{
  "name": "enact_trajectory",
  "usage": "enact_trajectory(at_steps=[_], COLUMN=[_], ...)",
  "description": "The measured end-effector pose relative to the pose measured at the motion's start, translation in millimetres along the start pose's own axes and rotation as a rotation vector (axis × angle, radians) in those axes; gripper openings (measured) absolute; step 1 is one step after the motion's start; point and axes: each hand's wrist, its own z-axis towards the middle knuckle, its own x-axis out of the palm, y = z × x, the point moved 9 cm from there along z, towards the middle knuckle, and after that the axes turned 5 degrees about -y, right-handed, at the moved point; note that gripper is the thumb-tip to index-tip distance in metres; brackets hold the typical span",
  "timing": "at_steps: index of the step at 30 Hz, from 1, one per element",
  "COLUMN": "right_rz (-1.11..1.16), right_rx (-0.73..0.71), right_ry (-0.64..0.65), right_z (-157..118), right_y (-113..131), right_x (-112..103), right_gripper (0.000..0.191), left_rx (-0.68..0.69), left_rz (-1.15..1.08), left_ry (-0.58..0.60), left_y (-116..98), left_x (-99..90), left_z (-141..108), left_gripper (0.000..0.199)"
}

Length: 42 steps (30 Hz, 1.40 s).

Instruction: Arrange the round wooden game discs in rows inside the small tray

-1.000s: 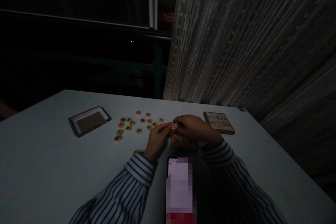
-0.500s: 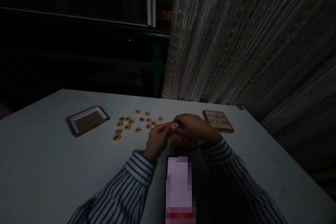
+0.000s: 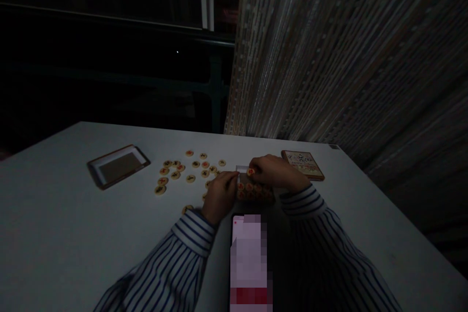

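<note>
Head view: your right hand (image 3: 275, 172) reaches over the open box (image 3: 242, 168), its grip pinching a red-marked disc (image 3: 250, 172) between thumb and fingers, above the far part of the box. Red-marked discs in rows (image 3: 249, 187) fill the near part of the same box. Your left hand (image 3: 221, 197) lies at the box's left side, its fingertips by the rim; whether its grip presses on the rim or only rests beside it, you cannot tell. Left of that hand, loose discs (image 3: 190, 179) with red or dark characters lie scattered on the white surface (image 3: 91, 234), one close to your left cuff. Farther left sits a shallow tray (image 3: 122, 166), open side up; beyond your right hand lies a flat printed cover (image 3: 303, 165). Nearest you, a phone (image 3: 249, 258) lies between your striped sleeves (image 3: 170, 258). A hanging strand curtain (image 3: 285, 58) stands behind the surface.
</note>
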Motion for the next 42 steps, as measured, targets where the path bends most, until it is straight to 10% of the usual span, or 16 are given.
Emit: enact_trajectory(at_steps=[42], right_rz=[-0.03], right_rx=[-0.059], right_ry=[0.081], right_z=[11], right_y=[-2], right_x=[36], right_gripper=[0.03], left_rx=[0.144], left_rz=[0.168], left_ry=[0.159], left_y=[-9], left_x=[15.6], left_z=[-9], left_gripper=[0.02])
